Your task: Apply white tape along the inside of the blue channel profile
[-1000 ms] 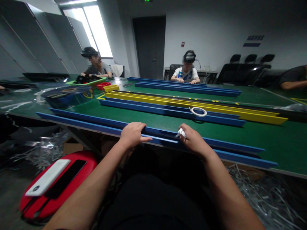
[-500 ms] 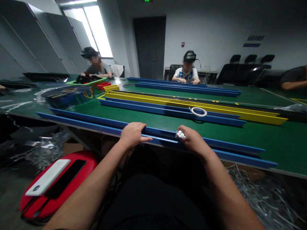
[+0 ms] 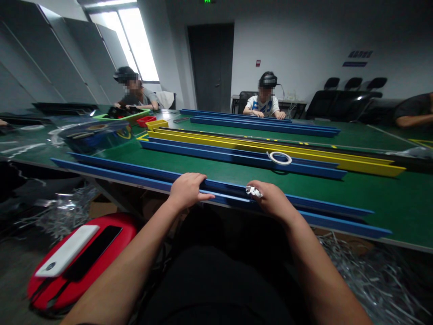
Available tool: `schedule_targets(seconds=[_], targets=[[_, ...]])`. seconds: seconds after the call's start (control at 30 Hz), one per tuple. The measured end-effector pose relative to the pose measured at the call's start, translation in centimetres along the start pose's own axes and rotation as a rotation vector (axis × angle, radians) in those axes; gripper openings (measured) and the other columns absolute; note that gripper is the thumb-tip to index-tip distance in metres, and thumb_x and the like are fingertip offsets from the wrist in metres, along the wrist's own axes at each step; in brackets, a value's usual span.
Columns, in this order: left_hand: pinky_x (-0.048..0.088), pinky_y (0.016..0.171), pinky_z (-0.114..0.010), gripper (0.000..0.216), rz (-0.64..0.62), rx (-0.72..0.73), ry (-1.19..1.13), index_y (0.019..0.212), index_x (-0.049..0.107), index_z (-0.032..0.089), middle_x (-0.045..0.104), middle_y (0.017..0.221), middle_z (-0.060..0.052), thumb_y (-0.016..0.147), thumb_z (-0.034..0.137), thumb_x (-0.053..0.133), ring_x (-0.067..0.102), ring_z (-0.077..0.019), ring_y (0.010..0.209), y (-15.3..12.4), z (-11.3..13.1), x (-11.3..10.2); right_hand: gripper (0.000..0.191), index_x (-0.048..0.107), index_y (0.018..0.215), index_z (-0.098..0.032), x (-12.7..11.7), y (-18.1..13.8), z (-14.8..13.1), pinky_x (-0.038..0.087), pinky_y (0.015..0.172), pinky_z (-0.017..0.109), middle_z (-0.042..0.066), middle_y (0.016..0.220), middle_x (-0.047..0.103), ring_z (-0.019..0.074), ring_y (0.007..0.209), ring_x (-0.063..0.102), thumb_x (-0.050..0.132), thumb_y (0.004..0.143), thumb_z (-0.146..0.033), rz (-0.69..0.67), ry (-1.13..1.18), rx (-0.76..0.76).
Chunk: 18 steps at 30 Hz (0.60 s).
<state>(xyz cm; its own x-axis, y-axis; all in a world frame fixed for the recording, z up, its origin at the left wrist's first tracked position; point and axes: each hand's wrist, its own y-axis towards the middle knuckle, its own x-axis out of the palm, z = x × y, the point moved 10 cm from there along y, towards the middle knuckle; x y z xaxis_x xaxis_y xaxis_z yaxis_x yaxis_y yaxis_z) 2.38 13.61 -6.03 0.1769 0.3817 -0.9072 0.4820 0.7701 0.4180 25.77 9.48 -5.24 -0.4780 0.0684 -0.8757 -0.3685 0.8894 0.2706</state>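
Observation:
A long blue channel strip [image 3: 111, 173] lies along the near edge of the table. My left hand [image 3: 188, 188] is closed over its near wall, thumb on the front and fingers reaching inside. Farther right along the same strip, my right hand [image 3: 272, 198] pinches a crumpled white strip [image 3: 253, 192], probably tape or its backing, just above the channel. Its lower fingers are hidden. A thin pale line shows on the near wall between the two hands.
Beyond lie another blue channel [image 3: 203, 153] with a white tape roll [image 3: 280, 163] on it, and yellow channels [image 3: 355, 165]. A bag of parts [image 3: 98, 137] is at left. Co-workers sit across the table. A red stool [image 3: 111, 234] holds a power bank and phone.
My right hand has shifted very slightly, and the white crumpled strip has moved a little left and up. My left hand and the blue channel stay in place.

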Motion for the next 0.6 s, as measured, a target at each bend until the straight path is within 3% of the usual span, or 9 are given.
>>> schedule_targets(seconds=[0.23,0.43,0.6], targets=[[0.045,0.094,-0.038,0.074,-0.007,-0.010,-0.017,0.117,0.063,0.023,0.070,0.114,-0.009,0.074,0.082,0.054,0.063,-0.0288,0.108,0.00,-0.06,0.03,0.028,0.061,0.105,-0.023,-0.18,-0.05,-0.19,0.039,0.074,0.026,0.006,0.097,0.071,0.0201,0.087,0.062,0.049,0.083,-0.010,0.008,-0.028,0.014],[0.044,0.094,-0.038,0.075,-0.012,-0.002,-0.012,0.118,0.063,0.022,0.069,0.115,-0.010,0.074,0.082,0.054,0.063,-0.0287,0.107,0.01,-0.09,0.13,0.037,0.057,0.106,-0.024,-0.25,0.01,0.29,0.039,0.075,0.026,0.004,0.099,0.069,0.0186,0.087,0.060,0.047,0.077,-0.004,0.044,0.021,0.029],[0.044,0.095,-0.038,0.076,-0.016,-0.001,-0.006,0.118,0.062,0.021,0.069,0.116,-0.010,0.075,0.083,0.051,0.062,-0.0288,0.108,-0.03,0.04,0.16,0.023,0.057,0.101,-0.021,-0.35,0.22,0.17,0.039,0.075,0.027,0.006,0.099,0.066,0.0186,0.086,0.057,0.047,0.083,-0.011,0.056,0.035,-0.004]])
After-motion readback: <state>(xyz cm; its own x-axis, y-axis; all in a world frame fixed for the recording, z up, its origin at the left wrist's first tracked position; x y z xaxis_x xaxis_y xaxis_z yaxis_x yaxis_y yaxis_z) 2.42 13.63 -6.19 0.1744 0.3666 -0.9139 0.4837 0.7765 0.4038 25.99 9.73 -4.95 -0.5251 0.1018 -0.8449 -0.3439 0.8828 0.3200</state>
